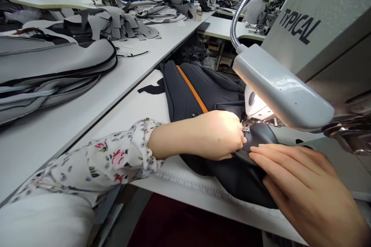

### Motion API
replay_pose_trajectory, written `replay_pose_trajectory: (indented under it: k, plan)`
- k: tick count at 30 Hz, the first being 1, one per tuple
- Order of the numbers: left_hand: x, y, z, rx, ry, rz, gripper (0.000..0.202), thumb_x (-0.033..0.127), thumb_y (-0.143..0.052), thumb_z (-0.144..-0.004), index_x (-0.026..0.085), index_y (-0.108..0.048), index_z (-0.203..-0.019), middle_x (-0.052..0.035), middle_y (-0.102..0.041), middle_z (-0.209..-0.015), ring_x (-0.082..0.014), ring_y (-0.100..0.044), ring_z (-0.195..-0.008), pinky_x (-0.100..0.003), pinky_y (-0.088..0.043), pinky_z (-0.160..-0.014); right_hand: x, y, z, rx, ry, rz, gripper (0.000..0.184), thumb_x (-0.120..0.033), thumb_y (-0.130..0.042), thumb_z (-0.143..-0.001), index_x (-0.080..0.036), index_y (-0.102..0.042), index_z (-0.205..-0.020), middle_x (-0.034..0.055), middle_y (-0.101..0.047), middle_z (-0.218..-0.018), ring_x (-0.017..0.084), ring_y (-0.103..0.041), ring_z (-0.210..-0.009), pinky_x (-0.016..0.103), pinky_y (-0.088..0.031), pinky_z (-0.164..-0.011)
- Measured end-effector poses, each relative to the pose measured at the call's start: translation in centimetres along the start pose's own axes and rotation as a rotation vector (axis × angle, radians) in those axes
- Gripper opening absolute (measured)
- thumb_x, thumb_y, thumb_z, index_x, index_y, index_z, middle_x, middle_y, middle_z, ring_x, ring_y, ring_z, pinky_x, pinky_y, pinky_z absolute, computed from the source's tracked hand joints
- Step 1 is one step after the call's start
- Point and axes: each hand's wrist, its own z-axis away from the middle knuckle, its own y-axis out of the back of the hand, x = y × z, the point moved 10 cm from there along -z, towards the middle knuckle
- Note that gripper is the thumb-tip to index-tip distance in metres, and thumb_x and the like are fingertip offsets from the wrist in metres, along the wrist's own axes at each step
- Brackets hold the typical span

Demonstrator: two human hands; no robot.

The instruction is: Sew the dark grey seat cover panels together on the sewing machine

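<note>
Okay, left hand (211,135) has its fingertips (239,133) pinched closed on the edge of the black fabric panel (232,170), right up by the presser foot area of the sewing machine (255,104), though the needle itself is too small to make out. Right hand (301,189) is open, its fingers (278,156) laid flat and pressing on the panel just beside the left hand, not gripping. Main risk: those left fingertips are very close to the stitching point, so a fingertip could get pricked or caught if the machine runs. Panel looks thick and curved, so it could also bunch or slip under the foot if the hands' tension is uneven, which would skew the seam. The panel lies under both hands and spreads back across the white worktop (130,112), with an orange strip (191,88) along it and a black strap (150,89) off its far edge. Gooseneck lamp (281,88) hangs over the hands and partly blocks the view. Grey padded pieces (55,65) sit on the next worktop, and a co-worker (253,9) sits further back.
</note>
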Motion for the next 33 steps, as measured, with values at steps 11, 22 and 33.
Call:
replay_pose_trajectory:
  k: [11,22,33]
  plan:
    - [-1.0,-0.1,-0.3,-0.078,0.045,0.008,0.018,0.024,-0.065,-0.095,0.019,-0.081,-0.103,-0.0016,-0.080,-0.118,-0.0203,-0.074,-0.110,-0.030,-0.057,-0.088,2.2,-0.9,-0.3,-0.035,-0.034,-0.029,0.022,-0.015,-0.047,-0.104,-0.021,-0.065,-0.115,0.0041,-0.071,-0.117,0.020,-0.059,-0.114,0.036,-0.040,-0.098]
    - [-0.6,-0.3,0.6,0.158,0.088,-0.056,0.019,0.026,-0.063,-0.098,0.018,-0.080,-0.105,-0.0027,-0.081,-0.111,-0.0194,-0.075,-0.102,-0.034,-0.056,-0.092,2.8,-1.2,-1.9,-0.110,0.040,-0.022,0.029,-0.022,-0.040,-0.105,-0.021,-0.068,-0.110,0.0066,-0.074,-0.103,0.021,-0.069,-0.082,0.035,-0.047,-0.065]
    - [0.2,-0.4,0.3,0.203,0.161,-0.151,0.026,0.021,-0.058,-0.099,0.019,-0.077,-0.081,-0.0029,-0.080,-0.092,-0.0197,-0.071,-0.084,-0.035,-0.055,-0.086,3.0,-1.1,-1.7,-0.018,0.203,-0.070,0.026,-0.012,-0.047,-0.097,-0.020,-0.065,-0.114,0.0027,-0.079,-0.112,0.017,-0.076,-0.095,0.031,-0.056,-0.078]
